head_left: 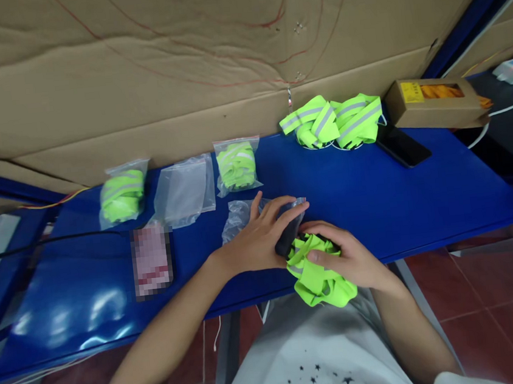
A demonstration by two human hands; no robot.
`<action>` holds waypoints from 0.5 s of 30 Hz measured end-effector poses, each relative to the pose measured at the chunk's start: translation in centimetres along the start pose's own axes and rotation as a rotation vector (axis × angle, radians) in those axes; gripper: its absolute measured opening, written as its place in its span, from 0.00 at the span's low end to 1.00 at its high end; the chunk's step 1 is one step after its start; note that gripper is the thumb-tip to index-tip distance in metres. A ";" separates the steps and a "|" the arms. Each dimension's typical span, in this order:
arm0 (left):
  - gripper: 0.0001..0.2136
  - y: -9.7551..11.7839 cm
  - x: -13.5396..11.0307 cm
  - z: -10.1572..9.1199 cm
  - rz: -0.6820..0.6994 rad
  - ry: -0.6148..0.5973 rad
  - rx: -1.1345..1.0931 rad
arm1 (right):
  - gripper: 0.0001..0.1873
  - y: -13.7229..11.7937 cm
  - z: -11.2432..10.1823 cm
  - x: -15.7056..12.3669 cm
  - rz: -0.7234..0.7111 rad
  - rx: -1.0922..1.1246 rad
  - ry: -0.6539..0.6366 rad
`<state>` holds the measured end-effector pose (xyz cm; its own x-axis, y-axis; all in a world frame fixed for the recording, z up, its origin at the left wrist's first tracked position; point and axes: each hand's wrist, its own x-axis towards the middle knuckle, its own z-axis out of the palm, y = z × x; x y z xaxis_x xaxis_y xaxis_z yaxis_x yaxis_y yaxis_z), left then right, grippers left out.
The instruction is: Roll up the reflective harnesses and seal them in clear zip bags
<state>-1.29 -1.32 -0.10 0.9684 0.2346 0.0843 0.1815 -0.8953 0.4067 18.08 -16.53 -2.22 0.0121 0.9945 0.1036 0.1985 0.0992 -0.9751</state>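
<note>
My right hand (353, 258) is closed around a bundle of neon yellow-green reflective strap (323, 279), held at the table's front edge against my body. Dark bits show among its folds. My left hand (256, 238) lies palm down just left of the bundle, fingers spread over a clear plastic bag (236, 218). A black piece (286, 238) shows between its index finger and the bundle; whether it is attached to the strap I cannot tell. The left thumb is hidden.
Bagged strap bundles (237, 166) (123, 195) and flat clear bags (185, 190) lie behind my hands on the blue table (423, 211). Unbagged straps (332, 123), a black phone (402, 145) and a cardboard box (435, 103) stand back right. A blurred pink item (151, 258) lies left.
</note>
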 end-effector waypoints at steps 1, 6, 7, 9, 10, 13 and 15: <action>0.49 0.0 0.0 0.0 0.004 0.004 0.016 | 0.16 -0.1 0.0 0.0 0.000 -0.004 -0.005; 0.45 0.3 0.0 0.0 0.014 0.052 0.074 | 0.14 -0.1 0.2 -0.3 -0.009 -0.037 0.084; 0.45 0.3 0.0 -0.1 0.013 0.064 0.075 | 0.14 0.0 0.2 -0.5 -0.030 -0.044 0.095; 0.45 0.3 0.1 -0.2 0.013 0.076 0.061 | 0.15 0.2 0.1 -0.7 -0.072 -0.060 0.092; 0.45 0.3 0.1 -0.3 0.012 0.078 0.048 | 0.16 0.2 0.1 -0.8 -0.085 -0.064 0.084; 0.46 0.2 0.1 -0.4 0.004 0.084 0.006 | 0.16 0.5 -0.1 -0.9 -0.091 -0.050 0.068; 0.47 0.1 0.2 -0.4 -0.004 0.089 -0.004 | 0.16 0.6 -0.1 -0.9 -0.087 -0.035 0.065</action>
<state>-1.20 -1.19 0.30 0.9488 0.2707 0.1629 0.1841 -0.8928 0.4112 18.31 -17.41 -2.83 0.0564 0.9778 0.2016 0.2360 0.1831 -0.9544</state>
